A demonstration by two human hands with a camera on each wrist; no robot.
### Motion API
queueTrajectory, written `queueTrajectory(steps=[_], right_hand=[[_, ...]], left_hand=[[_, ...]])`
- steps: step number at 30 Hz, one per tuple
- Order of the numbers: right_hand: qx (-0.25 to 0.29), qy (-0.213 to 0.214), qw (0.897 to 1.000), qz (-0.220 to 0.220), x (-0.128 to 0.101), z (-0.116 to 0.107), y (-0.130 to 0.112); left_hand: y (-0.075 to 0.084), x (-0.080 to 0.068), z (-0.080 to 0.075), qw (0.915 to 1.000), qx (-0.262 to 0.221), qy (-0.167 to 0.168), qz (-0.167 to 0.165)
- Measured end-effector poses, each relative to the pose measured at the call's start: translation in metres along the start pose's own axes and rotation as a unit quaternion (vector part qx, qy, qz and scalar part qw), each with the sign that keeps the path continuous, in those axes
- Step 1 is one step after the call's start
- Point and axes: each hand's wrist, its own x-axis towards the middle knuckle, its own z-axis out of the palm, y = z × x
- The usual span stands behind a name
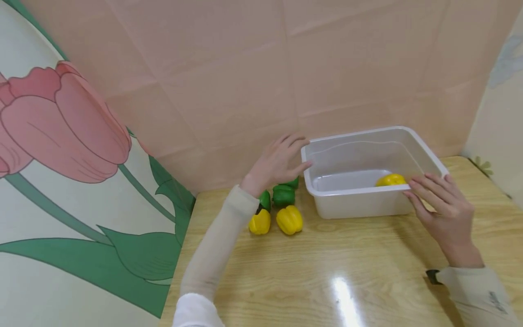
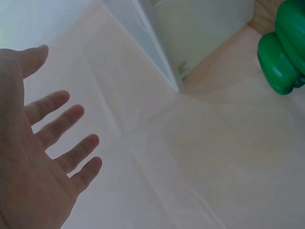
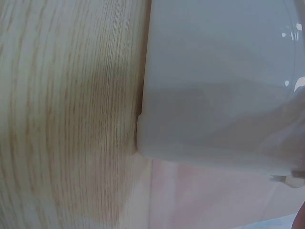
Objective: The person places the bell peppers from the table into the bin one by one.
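Observation:
A white plastic bin (image 1: pixel 363 202) stands on the wooden table, with a yellow bell pepper (image 1: pixel 391 180) lying inside near its front right corner. At that corner my right hand (image 1: pixel 443 211) grips the rim, thumb on the near side. The right wrist view shows mostly the bin's outer wall (image 3: pixel 214 86). By the bin's left rim my left hand (image 1: pixel 279 161) is raised, fingers spread and holding nothing; the left wrist view shows it apart from the bin. Below it are green bell peppers (image 1: pixel 283 195), partly hidden by the hand and wrist.
Left of the bin, two yellow bell peppers (image 1: pixel 289 220) lie in front of the green ones. A pinkish sheet (image 1: pixel 229 91) hangs behind the table (image 1: pixel 286 277). On the left is a wall with a painted tulip (image 1: pixel 69 127).

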Motion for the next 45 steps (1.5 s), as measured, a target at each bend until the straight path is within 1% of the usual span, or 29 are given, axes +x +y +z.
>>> queueTrajectory(steps=[7, 15, 17, 22, 26, 36, 40, 45], right_hand=[[0.002, 0.000, 1.000, 0.002, 0.000, 0.000, -0.002], [0.002, 0.004, 1.000, -0.001, 0.000, 0.001, -0.001], [0.002, 0.006, 1.000, 0.000, 0.000, 0.000, -0.001], [0.003, 0.007, 1.000, 0.001, 0.000, 0.000, -0.002], [0.004, 0.008, 1.000, 0.001, 0.001, 0.001, -0.002], [0.006, 0.003, 1.000, 0.002, 0.002, 0.002, -0.002], [0.006, 0.001, 1.000, 0.004, 0.002, 0.001, -0.001], [0.002, 0.001, 1.000, 0.003, 0.001, 0.000, -0.001]], left_hand=[[0.000, -0.015, -0.002, 0.9997, 0.015, 0.015, -0.006], [0.010, -0.031, -0.002, 0.9991, 0.007, 0.024, -0.035], [0.013, -0.034, 0.000, 0.9989, 0.015, 0.027, -0.036], [0.016, -0.042, 0.004, 0.9981, 0.029, 0.046, -0.030], [0.016, -0.047, 0.008, 0.9975, 0.029, 0.058, -0.028], [0.018, -0.064, 0.016, 0.9938, 0.036, 0.083, -0.064], [0.017, -0.069, 0.020, 0.9925, 0.026, 0.096, -0.071], [0.014, -0.078, 0.029, 0.9899, 0.017, 0.118, -0.076]])
